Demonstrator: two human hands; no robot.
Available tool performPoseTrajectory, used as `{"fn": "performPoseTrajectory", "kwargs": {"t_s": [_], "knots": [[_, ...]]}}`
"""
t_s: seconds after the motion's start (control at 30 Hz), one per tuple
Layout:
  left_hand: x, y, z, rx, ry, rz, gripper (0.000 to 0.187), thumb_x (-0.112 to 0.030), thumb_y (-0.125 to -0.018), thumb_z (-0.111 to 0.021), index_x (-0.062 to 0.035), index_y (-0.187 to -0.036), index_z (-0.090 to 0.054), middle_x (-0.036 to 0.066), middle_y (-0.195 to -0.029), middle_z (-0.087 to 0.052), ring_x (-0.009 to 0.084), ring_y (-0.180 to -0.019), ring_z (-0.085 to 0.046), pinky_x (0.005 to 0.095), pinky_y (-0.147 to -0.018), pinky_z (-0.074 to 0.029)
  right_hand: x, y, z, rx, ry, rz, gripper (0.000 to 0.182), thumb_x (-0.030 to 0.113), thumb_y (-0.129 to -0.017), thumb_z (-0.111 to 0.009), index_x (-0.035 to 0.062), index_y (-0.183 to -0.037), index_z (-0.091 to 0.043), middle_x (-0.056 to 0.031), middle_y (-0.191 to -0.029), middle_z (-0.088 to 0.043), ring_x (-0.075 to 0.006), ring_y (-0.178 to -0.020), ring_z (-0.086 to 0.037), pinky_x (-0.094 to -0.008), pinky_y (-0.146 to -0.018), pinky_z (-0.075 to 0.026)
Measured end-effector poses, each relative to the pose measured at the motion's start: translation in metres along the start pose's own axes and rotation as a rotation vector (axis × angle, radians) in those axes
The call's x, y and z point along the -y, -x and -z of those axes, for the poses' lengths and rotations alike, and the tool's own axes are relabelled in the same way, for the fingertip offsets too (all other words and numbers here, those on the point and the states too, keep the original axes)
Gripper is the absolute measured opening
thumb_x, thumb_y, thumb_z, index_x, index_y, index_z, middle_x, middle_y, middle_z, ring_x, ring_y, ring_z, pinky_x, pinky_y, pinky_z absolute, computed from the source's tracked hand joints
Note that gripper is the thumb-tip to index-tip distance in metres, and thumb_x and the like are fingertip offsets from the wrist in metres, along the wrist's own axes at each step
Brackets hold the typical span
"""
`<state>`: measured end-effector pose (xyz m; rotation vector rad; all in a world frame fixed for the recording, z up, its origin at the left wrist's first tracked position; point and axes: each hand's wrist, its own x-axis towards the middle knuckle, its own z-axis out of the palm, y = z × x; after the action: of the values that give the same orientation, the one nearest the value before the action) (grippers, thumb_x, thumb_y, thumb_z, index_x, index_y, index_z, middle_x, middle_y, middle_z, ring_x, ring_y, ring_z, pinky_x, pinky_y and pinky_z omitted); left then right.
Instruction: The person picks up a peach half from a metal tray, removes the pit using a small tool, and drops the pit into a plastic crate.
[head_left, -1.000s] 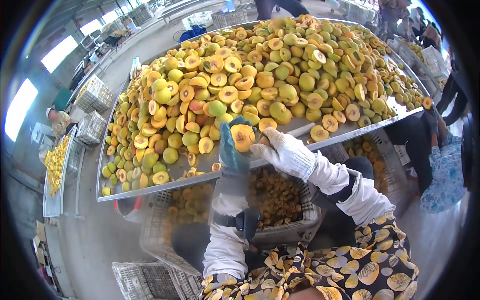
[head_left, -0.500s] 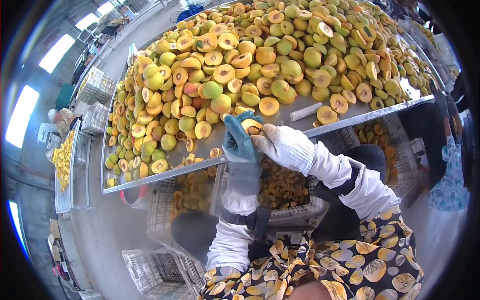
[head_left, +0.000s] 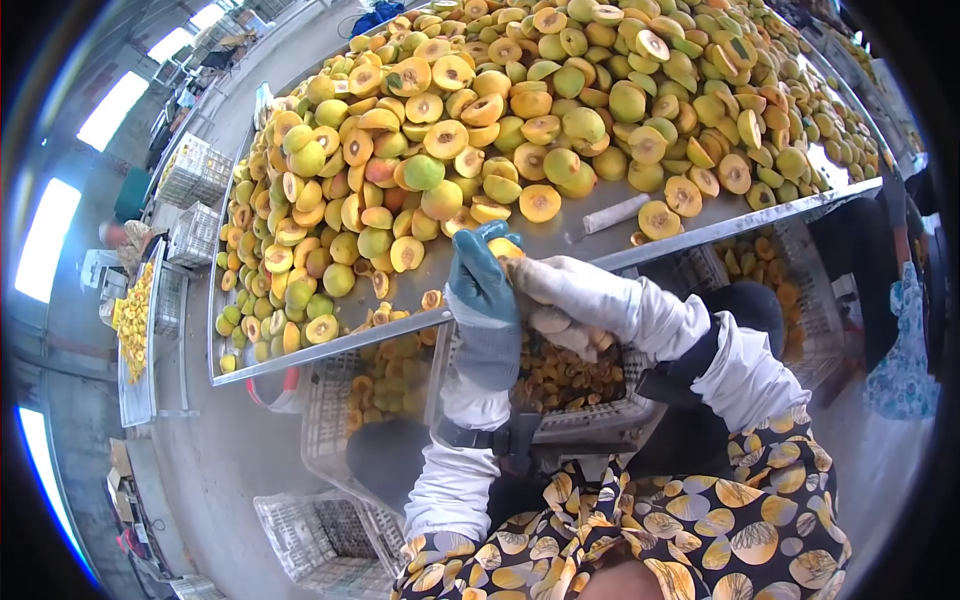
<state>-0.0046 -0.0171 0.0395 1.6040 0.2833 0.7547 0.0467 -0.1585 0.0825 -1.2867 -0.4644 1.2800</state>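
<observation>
My left hand (head_left: pixel 484 290), in a teal-coated glove, is closed around a yellow peach half (head_left: pixel 505 247) just above the metal table's front edge. Against that fruit presses my right hand (head_left: pixel 575 295), in a white knit glove with its fingers curled. Whatever the right fingers hold is hidden by the glove. Below both hands, a crate (head_left: pixel 632 405) contains brownish stones and scraps (head_left: pixel 565 378). Beyond them, a large heap of peach halves (head_left: pixel 440 140) covers much of the metal table (head_left: pixel 590 245).
A pale cylindrical piece (head_left: pixel 614 214) lies near the table's edge. Crates of fruit stand under the table at left (head_left: pixel 385 385) and right (head_left: pixel 765 270). A white crate (head_left: pixel 320 540) sits on the floor at lower left. A side table (head_left: pixel 137 395) holds more fruit.
My right hand has turned over, its curled fingers now hanging lower beside the fruit. A dark curved edge seen at the fruit earlier is now hidden. My left hand keeps its hold.
</observation>
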Motion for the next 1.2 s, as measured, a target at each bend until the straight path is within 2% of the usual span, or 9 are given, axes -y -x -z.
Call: {"fn": "performPoseTrajectory", "kwargs": {"t_s": [0.2, 0.57, 0.67, 0.8, 1.0, 1.03, 1.07, 1.1, 1.2], "knots": [[-0.018, 0.006, -0.007, 0.015, 0.469, 0.048, 0.057, -0.049, -0.108, -0.039, 0.0021, -0.119, -0.062, 0.014, -0.1, -0.07, 0.0205, -0.085, -0.068, 0.0338, -0.081, -0.058, 0.004, 0.001, -0.004, 0.009, -0.184, 0.044, 0.056, 0.059, -0.1, -0.051, 0.004, -0.09, -0.055, -0.0003, -0.054, -0.048, -0.0123, -0.036, -0.047, -0.0272, -0.033, -0.041], [-0.003, 0.006, -0.003, 0.045, 0.178, 0.071, 0.061, -0.053, -0.106, -0.04, 0.0029, -0.117, -0.064, 0.016, -0.092, -0.072, 0.0193, -0.081, -0.069, 0.0298, -0.071, -0.056, 0.001, 0.004, -0.009, -0.07, 0.129, 0.068, 0.054, 0.057, -0.104, -0.04, 0.0057, -0.09, -0.051, -0.003, -0.053, -0.05, -0.0145, -0.033, -0.048, -0.028, -0.028, -0.039], [0.007, 0.006, 0.006, 0.134, 0.149, 0.039, 0.063, -0.053, -0.107, -0.039, 0.0048, -0.115, -0.064, 0.016, -0.09, -0.072, 0.02, -0.08, -0.07, 0.0303, -0.071, -0.057, -0.009, 0.0, 0.0, 0.089, -0.008, 0.041, 0.054, 0.059, -0.102, -0.043, 0.0068, -0.091, -0.051, -0.0013, -0.055, -0.05, -0.0125, -0.035, -0.048, -0.0269, -0.028, -0.037], [-0.007, 0.002, 0.018, 0.312, 0.222, 0.155, 0.067, -0.055, -0.106, -0.037, 0.0053, -0.112, -0.065, 0.015, -0.086, -0.072, 0.0209, -0.079, -0.07, 0.0325, -0.072, -0.059, -0.034, -0.019, 0.017, 0.608, -0.856, -0.215, 0.055, 0.062, -0.1, -0.048, 0.008, -0.095, -0.052, 0.0059, -0.056, -0.043, -0.0073, -0.037, -0.043, -0.0221, -0.026, -0.031], [-0.004, -0.015, 0.08, 0.353, 0.12, 0.341, 0.062, -0.053, -0.105, -0.045, 0.0031, -0.101, -0.071, 0.012, -0.092, -0.073, 0.019, -0.079, -0.07, 0.0326, -0.072, -0.058, -0.001, -0.007, -0.002, 0.289, 0.388, -0.104, 0.053, 0.056, -0.102, -0.048, 0.0063, -0.089, -0.059, 0.0026, -0.057, -0.051, -0.0098, -0.042, -0.052, -0.027, -0.039, -0.045], [-0.025, -0.017, 0.103, 0.352, -0.322, 0.375, 0.054, -0.047, -0.106, -0.044, -0.0006, -0.105, -0.072, 0.015, -0.094, -0.073, 0.0225, -0.08, -0.071, 0.034, -0.072, -0.058, -0.014, -0.016, 0.001, 0.148, 0.918, 0.048, 0.052, 0.05, -0.101, -0.051, 0.0002, -0.096, -0.067, -0.0101, -0.069, -0.066, -0.0252, -0.064, -0.067, -0.0401, -0.066, -0.055], [-0.027, -0.02, 0.129, 0.466, -0.948, -0.058, 0.042, -0.041, -0.102, -0.051, -0.0043, -0.101, -0.072, 0.019, -0.092, -0.072, 0.0295, -0.082, -0.072, 0.0389, -0.075, -0.057, -0.021, -0.011, -0.001, 0.039, 1.213, 0.135, 0.052, 0.05, -0.098, -0.053, 0.0007, -0.098, -0.07, -0.0172, -0.081, -0.071, -0.0347, -0.079, -0.07, -0.0449, -0.076, -0.055], [-0.037, -0.03, 0.135, 0.363, -1.237, 0.318, 0.036, -0.041, -0.094, -0.062, -0.0066, -0.098, -0.071, 0.024, -0.091, -0.069, 0.0366, -0.084, -0.07, 0.0451, -0.077, -0.056, -0.034, -0.011, 0.004, 0.006, 1.321, 0.026, 0.051, 0.049, -0.097, -0.054, 0.001, -0.097, -0.071, -0.0193, -0.084, -0.071, -0.0362, -0.082, -0.07, -0.0451, -0.076, -0.055], [-0.036, -0.058, 0.153, 0.322, -1.615, 0.215, 0.038, -0.044, -0.09, -0.065, -0.0059, -0.094, -0.07, 0.024, -0.09, -0.07, 0.0384, -0.086, -0.07, 0.0485, -0.079, -0.055, -0.06, -0.018, 0.003, -0.03, 1.384, -0.065, 0.049, 0.049, -0.096, -0.056, 0.0024, -0.097, -0.072, -0.0211, -0.085, -0.071, -0.0375, -0.086, -0.071, -0.0457, -0.078, -0.056]]}}
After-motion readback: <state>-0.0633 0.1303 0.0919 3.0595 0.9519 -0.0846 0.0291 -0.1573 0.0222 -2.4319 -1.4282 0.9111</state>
